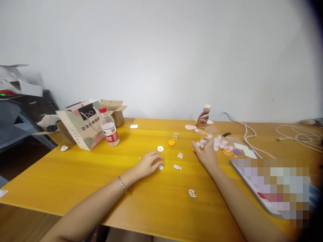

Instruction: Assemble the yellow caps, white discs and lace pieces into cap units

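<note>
My left hand [149,164], a bracelet on its wrist, is low over the middle of the yellow table. Its fingertips are at a small white disc [160,167]; whether they grip it is unclear. Beyond it lie a white ring [160,148], an orange round piece [171,143] and a small clear cup [175,135]. Flat white cut-out pieces [177,167] [180,155] [192,193] lie between and in front of my hands. My right hand [206,153] reaches into a pile of small clear-wrapped parts [220,143]; what its fingers touch is hidden.
A water bottle [109,127], a paper bag [88,126] and a cardboard box [117,112] stand at the left. A brown bottle [203,117] stands behind the pile. At the right are a tablet-like device [252,183], white cards [245,150] and white cables [248,136].
</note>
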A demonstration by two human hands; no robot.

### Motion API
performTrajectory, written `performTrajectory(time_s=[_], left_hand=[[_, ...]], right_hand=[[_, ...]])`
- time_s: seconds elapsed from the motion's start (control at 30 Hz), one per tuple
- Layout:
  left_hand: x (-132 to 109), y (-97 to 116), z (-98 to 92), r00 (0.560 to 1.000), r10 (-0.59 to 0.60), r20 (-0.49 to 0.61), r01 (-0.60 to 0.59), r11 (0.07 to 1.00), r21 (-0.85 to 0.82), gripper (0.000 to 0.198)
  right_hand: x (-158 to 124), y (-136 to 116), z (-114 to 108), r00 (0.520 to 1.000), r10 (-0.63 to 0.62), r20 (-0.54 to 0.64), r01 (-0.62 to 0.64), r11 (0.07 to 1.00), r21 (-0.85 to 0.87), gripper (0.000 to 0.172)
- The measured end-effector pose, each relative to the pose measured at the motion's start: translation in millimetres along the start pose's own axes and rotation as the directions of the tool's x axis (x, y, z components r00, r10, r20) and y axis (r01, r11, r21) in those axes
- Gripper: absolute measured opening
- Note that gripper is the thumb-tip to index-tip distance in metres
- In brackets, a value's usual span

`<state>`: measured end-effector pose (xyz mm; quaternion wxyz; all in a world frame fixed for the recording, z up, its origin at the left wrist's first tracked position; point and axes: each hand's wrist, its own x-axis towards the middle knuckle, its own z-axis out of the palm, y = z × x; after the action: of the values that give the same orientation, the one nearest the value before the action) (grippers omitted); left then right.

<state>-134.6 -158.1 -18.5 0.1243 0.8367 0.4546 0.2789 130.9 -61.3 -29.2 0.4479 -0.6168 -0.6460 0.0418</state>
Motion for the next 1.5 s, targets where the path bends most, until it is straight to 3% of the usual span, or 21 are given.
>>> performTrajectory(time_s=[0.1, 0.23, 0.33, 0.5, 0.67, 0.77, 0.9, 1.0, 1.13, 1.3, 1.5], left_hand=[[17, -18, -3.1, 0.996, -0.045, -0.078, 0.053, 0.993, 0.102, 0.02], [43, -32, 3.7, 0.997, -0.079, -0.018, 0.081, 0.98, 0.183, 0.016], [50, -29, 6.8, 0.994, -0.109, -0.024, 0.111, 0.977, 0.181, 0.012], [26, -5, -12.2, 0.996, -0.058, -0.063, 0.062, 0.996, 0.069, 0.02], [-4, 14, -18.2, 0.997, -0.027, 0.07, 0.023, 0.998, 0.06, 0.023], [-10, 16, -12.8, 0.992, -0.048, 0.114, 0.039, 0.996, 0.079, 0.029], [-12, 1, -24.4, 0.997, -0.061, 0.041, 0.06, 0.998, 0.034, 0.032], [-16, -24, -43.5, 0.989, -0.145, -0.013, 0.146, 0.988, 0.052, 0.019], [-23, -50, -56.9, 0.957, -0.29, 0.02, 0.284, 0.947, 0.153, 0.016], [-26, -49, -54.6, 0.953, -0.298, 0.05, 0.271, 0.917, 0.293, 0.016], [-23, -41, -51.4, 0.956, -0.281, 0.088, 0.198, 0.835, 0.514, 0.026]], right_hand=[[-2, -6, 1, 0.996, -0.08, -0.041, 0.085, 0.99, 0.116, 0.052], [-5, -8, 3, 0.992, -0.126, -0.023, 0.128, 0.966, 0.224, 0.045], [-7, -9, 3, 0.993, -0.118, -0.007, 0.115, 0.954, 0.276, 0.042], [-11, -16, 3, 0.992, -0.125, 0.009, 0.115, 0.933, 0.341, 0.038], [-19, -27, 7, 0.981, -0.184, 0.058, 0.151, 0.921, 0.359, 0.035], [-23, -32, 6, 0.971, -0.223, 0.082, 0.181, 0.919, 0.351, 0.031], [-31, -42, 1, 0.945, -0.293, 0.147, 0.226, 0.908, 0.354, 0.021], [-43, -56, -1, 0.881, -0.394, 0.26, 0.28, 0.88, 0.383, 0.014], [-65, -76, -1, 0.756, -0.52, 0.399, 0.34, 0.832, 0.439, 0.013], [-78, -89, -5, 0.621, -0.62, 0.48, 0.388, 0.775, 0.499, 0.014], [-74, -82, -7, 0.516, -0.666, 0.539, 0.401, 0.744, 0.535, 0.025]])
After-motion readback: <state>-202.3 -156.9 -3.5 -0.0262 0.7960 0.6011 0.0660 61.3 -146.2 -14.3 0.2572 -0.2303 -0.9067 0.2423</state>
